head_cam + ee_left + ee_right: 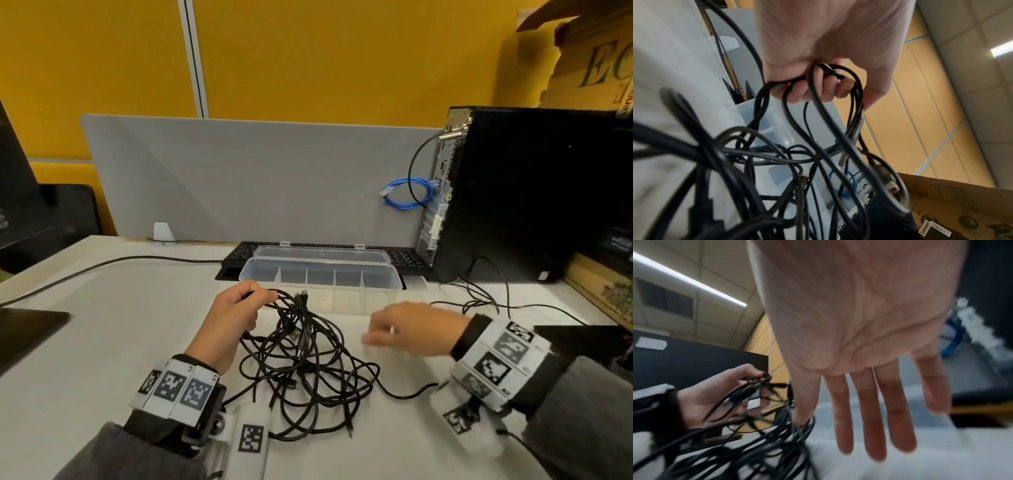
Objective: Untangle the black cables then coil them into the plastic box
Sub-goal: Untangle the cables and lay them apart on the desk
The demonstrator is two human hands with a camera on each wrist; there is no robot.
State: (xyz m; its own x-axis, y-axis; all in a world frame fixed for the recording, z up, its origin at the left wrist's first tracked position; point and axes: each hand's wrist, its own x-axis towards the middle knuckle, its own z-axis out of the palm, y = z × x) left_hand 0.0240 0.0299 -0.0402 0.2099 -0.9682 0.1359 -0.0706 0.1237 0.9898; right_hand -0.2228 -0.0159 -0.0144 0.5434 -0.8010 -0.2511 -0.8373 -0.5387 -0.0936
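From the head camera, a messy pile of black cables [305, 363] lies on the white table [102, 325], near the person and between the two hands. The left hand [233, 315] is on the left of the pile. Its fingers are curled around a few loops at the far top of the pile and lift them a little. The right hand [411, 329] is to the right of the pile, above the table. Its fingers are out straight and hold nothing. It looks blurry. The clear plastic box [322, 277] sits just past the cables, on the far side. Its lid is open, and thin walls split it into small parts. A black keyboard [404, 257] lies behind the box. A black computer [534, 192] stands at the far right, with a blue cable [407, 193] curled beside it. A gray screen wall [239, 178] stands at the back.

From the left wrist camera, the left hand [826, 53] grips several cable loops [818, 113] in its bent fingers [799, 94]. The loops hang down into the tangle. The plastic box [764, 120] shows behind them.

From the right wrist camera, the right hand [859, 321] is wide open, palm to the camera, with the fingers [873, 426] spread. One fingertip is close to the cables [756, 447], but I cannot tell if it touches. The left hand [715, 395] holds its loops on the left.
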